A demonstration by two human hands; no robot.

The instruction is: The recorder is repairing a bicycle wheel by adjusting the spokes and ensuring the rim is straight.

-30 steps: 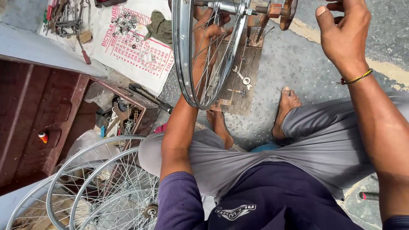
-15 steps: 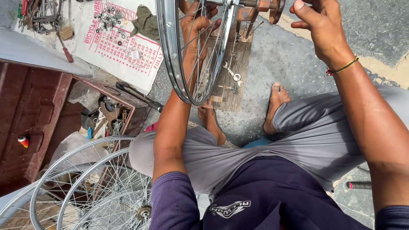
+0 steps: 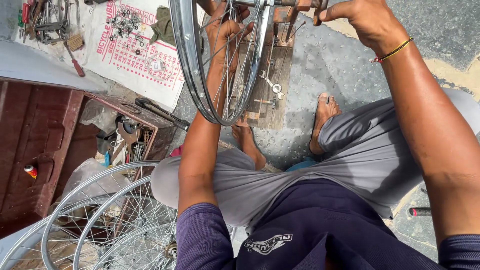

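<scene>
At the far left a red-brown toolbox (image 3: 45, 145) stands open, with tools (image 3: 127, 140) heaped in its right compartment. Above it a printed white sack (image 3: 135, 55) lies flat on the ground, carrying small metal parts (image 3: 122, 20), and more hand tools (image 3: 47, 22) sit at its upper left corner. Below the box, several finished spoked wheels (image 3: 100, 225) lean together, cut off by the bottom edge.

Moving right, the bicycle wheel (image 3: 192, 75) stands upright and edge-on to the camera, its shiny rim curving down to just above the left foot (image 3: 247, 142). The left hand (image 3: 225, 32) reaches in among the spokes, fingers curled around them near the hub; which spoke it grips cannot be made out. The wheel's top runs out of the picture.

Behind the wheel a wooden stand (image 3: 272, 75) lies on the concrete, with a spanner (image 3: 272, 85) resting on it.

Further right, the right hand (image 3: 367, 20) sits at the axle end, just beside the wheel's hub, fingers bent down on something at the top edge; whether it holds a tool is hidden. A thread bracelet (image 3: 392, 50) circles the wrist. The right foot (image 3: 322, 122) rests bare on the ground, below the stand.
</scene>
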